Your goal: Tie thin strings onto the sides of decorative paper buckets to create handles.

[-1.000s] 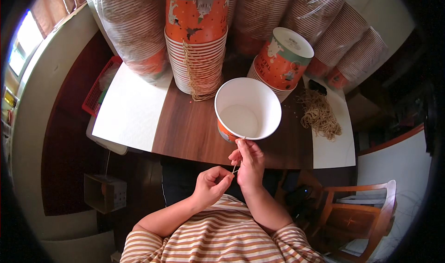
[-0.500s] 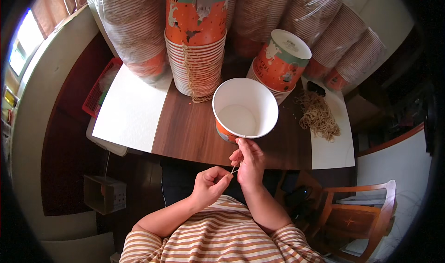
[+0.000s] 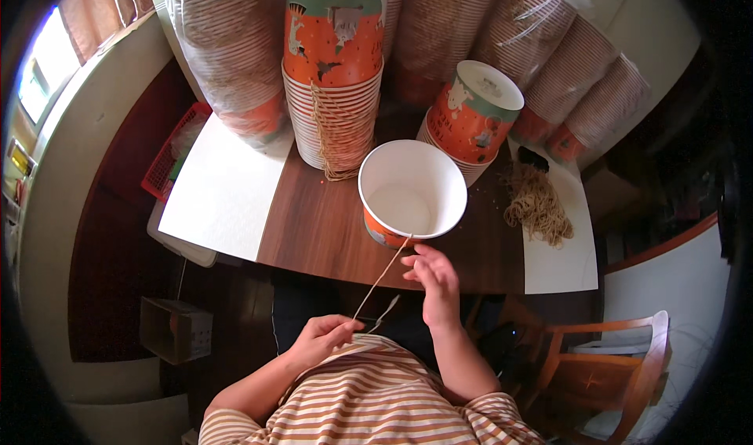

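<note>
A paper bucket (image 3: 413, 186), white inside and orange outside, stands mouth up near the table's front edge. From its front rim a thin tan string (image 3: 382, 275) runs taut down to my left hand (image 3: 323, 341), closed on it in a pinch close to my striped shirt. A loose end of the string sticks up beside those fingertips. My right hand (image 3: 436, 282) is just below the bucket's rim, its fingers loosely bent and apart, with nothing seen in them. How the string is fixed at the rim is too small to make out.
Behind the bucket rise a tall stack of upside-down orange buckets (image 3: 333, 41) with strings hanging down its side and a shorter stack (image 3: 476, 119). Plastic-wrapped stacks (image 3: 227, 60) line the back. A tangled string bundle (image 3: 541, 209) lies at right. A wooden chair (image 3: 600, 359) stands lower right.
My left hand has drawn down and left, pulling the string out long from the rim. My right hand has let go of the string and moved slightly right, its fingers loosening.
</note>
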Tool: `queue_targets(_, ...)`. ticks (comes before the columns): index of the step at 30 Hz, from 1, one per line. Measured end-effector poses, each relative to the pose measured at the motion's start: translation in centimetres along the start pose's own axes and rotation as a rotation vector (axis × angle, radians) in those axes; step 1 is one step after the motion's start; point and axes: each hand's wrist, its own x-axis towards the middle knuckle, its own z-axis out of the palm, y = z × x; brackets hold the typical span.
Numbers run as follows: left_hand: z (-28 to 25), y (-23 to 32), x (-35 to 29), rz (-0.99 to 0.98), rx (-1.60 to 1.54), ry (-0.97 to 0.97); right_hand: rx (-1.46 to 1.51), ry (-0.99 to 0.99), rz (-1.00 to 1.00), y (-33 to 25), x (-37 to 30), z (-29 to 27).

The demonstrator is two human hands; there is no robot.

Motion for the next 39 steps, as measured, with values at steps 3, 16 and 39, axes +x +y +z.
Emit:
queue_targets(3, -0.9, -0.6, -1.3, -0.011, -0.005, 0.058, -0.667, 0.034, -0.710, 0.1, -2.4, -1.3)
queue_targets(16, -2.2, 3.4, -3.5, -0.071, 0.229, -0.112, -0.946, -0.970, -0.814, -2.9, -2.0, -0.8)
queue_targets(39, 1.7, 5.1, 0.1, 0.004, -0.080, -0.216, -0.646, -0.887, -0.418, -3.0, -4.0, 1.6)
